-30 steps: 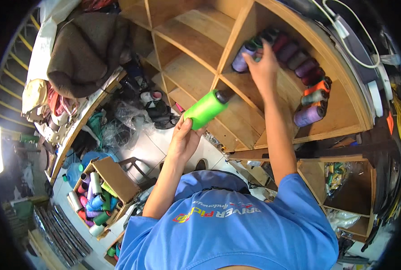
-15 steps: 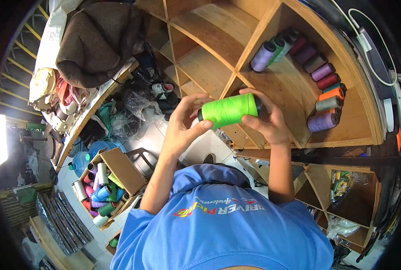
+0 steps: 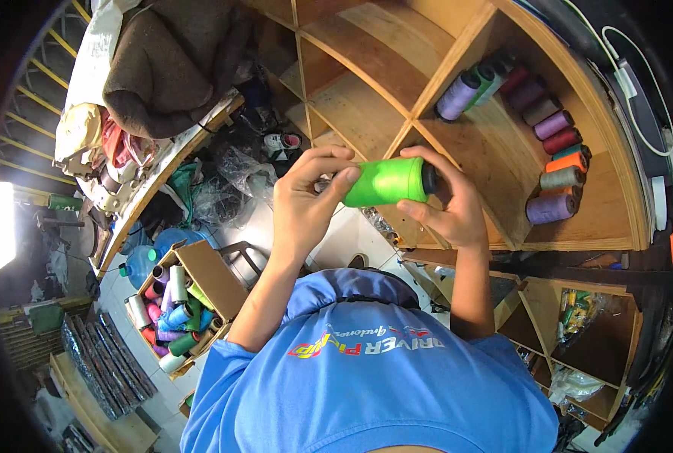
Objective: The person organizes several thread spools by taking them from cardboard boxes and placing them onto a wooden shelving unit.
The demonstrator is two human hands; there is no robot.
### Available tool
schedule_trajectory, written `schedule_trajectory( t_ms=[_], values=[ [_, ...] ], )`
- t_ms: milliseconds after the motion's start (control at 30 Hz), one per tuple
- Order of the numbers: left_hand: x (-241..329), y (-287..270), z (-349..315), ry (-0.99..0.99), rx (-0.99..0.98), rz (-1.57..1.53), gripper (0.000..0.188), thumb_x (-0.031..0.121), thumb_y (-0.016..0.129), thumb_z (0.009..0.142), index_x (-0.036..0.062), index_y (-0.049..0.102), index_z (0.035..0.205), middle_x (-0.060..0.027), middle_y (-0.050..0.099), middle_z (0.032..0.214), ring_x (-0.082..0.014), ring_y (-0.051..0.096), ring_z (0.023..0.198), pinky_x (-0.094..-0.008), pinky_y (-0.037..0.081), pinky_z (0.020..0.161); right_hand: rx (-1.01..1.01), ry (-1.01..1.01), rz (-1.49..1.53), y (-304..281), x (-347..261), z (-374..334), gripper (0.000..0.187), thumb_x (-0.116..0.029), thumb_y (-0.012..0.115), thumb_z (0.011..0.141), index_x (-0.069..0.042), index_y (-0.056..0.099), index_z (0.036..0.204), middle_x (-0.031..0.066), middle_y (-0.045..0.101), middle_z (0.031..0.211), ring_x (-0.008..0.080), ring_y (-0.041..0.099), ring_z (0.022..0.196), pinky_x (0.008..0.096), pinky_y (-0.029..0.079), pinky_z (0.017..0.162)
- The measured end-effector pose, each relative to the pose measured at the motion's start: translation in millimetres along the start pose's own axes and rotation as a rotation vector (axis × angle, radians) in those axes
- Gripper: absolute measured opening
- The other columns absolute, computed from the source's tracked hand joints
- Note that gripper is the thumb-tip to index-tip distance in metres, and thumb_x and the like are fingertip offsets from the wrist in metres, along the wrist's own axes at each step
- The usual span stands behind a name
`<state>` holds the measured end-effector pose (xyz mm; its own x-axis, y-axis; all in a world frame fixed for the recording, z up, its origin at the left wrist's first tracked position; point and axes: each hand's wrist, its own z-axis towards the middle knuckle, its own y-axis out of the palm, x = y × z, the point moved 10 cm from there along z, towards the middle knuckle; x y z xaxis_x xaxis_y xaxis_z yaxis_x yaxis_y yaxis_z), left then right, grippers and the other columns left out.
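Observation:
A bright green spool of thread (image 3: pixel 388 182) lies sideways between my two hands, in front of my chest. My left hand (image 3: pixel 310 198) grips its left end, the thumb pressed on the thread and the fingers curled behind. Around the dark right end is my right hand (image 3: pixel 450 198), with the thumb below and the fingers above. Beyond it, a wooden shelf (image 3: pixel 461 151) has square compartments. In the right compartment stand several spools, among them a lilac one (image 3: pixel 457 96), an orange one (image 3: pixel 568 161) and a purple one (image 3: pixel 550 210).
A cardboard box (image 3: pixel 212 285) full of mixed-colour spools stands on the tiled floor at the left, near a blue water jug (image 3: pixel 136 266). Crumpled clear plastic (image 3: pixel 246 172) lies beyond it. A dark brown cloth (image 3: pixel 155 68) drapes over a table edge at the far left.
My left hand has turned slightly, and its thumb now lies further over the spool's left end. The view has shifted a little, moving the shelf right. The spool remains held in both hands.

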<state>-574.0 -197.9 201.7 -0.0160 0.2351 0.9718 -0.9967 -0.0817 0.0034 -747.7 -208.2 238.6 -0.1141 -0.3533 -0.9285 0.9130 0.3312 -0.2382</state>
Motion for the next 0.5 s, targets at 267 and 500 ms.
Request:
schedule_trajectory(
  t_ms=[267,500],
  values=[
    [28,-3,-3,0.088,-0.008,-0.142,0.016,0.01,0.056,0.09,-0.0031,0.056,0.099,-0.0094,0.061,0.099,-0.0143,0.057,0.091,-0.0271,0.042,0.087,0.169,-0.048,-0.144,-5,-5,3,0.05,-0.013,0.074,0.073,-0.002,0.053,0.117,0.0108,0.06,0.106,0.0164,0.057,0.098,0.0296,0.045,0.087],
    [30,0,-7,0.026,-0.038,-0.315,0.025,0.008,0.053,0.092,-0.0035,0.048,0.113,-0.0122,0.063,0.096,-0.0143,0.06,0.094,-0.0252,0.045,0.083,0.171,0.006,-0.064,4,1,4,0.048,-0.01,0.073,0.074,0.002,0.052,0.115,0.0103,0.061,0.101,0.015,0.059,0.094,0.0288,0.047,0.083]
  ],
)
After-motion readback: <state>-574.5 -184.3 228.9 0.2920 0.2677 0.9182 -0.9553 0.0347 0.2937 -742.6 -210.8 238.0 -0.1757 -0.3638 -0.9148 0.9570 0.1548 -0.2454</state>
